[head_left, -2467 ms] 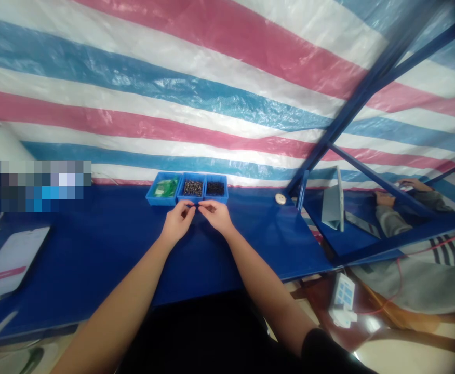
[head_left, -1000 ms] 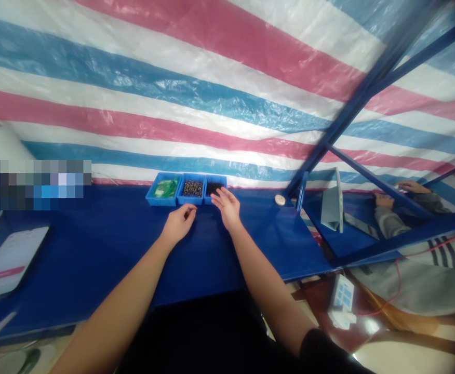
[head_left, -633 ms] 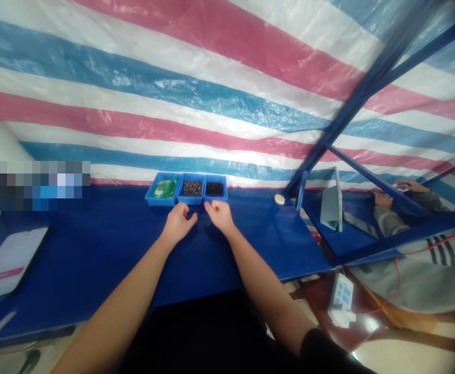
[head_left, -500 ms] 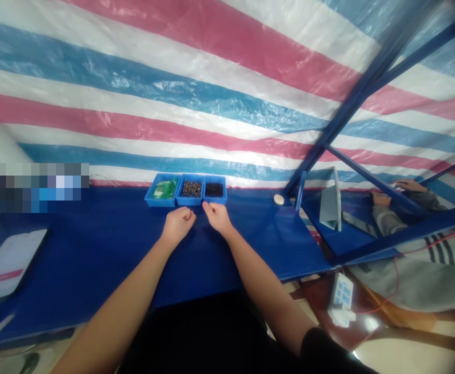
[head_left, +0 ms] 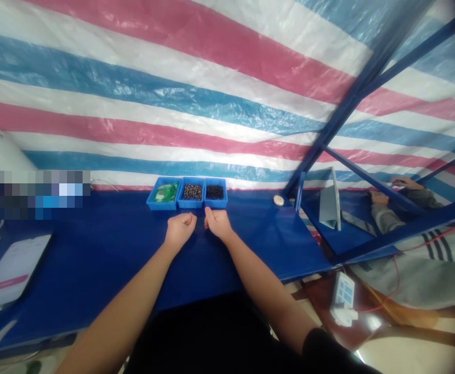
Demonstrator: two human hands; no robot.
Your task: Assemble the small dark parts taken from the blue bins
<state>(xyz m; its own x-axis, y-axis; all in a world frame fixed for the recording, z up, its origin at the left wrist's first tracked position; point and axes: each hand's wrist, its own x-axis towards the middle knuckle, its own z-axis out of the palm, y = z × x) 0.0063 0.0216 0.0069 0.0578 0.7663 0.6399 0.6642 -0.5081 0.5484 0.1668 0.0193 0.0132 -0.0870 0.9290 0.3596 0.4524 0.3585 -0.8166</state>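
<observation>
Three small blue bins stand in a row at the back of the blue table (head_left: 106, 259). The left bin (head_left: 163, 193) holds green pieces, the middle bin (head_left: 192, 192) small dark and silvery parts, the right bin (head_left: 215, 192) small black parts. My left hand (head_left: 179, 230) rests on the table just in front of the bins, fingers curled into a loose fist. My right hand (head_left: 217, 223) lies close beside it, fingers pinched together. Whatever either hand holds is too small to make out.
A white phone-like device (head_left: 11, 271) lies at the table's left end. A small round white object (head_left: 278, 200) sits near the blue frame post (head_left: 321, 145). Beyond the post another person's hands (head_left: 391, 200) work by a standing grey tablet (head_left: 329, 205). A white power strip (head_left: 343, 298) lies below.
My right hand reached out open toward the right bin a second ago, then drew back and closed beside my left hand. The view has tilted slightly.
</observation>
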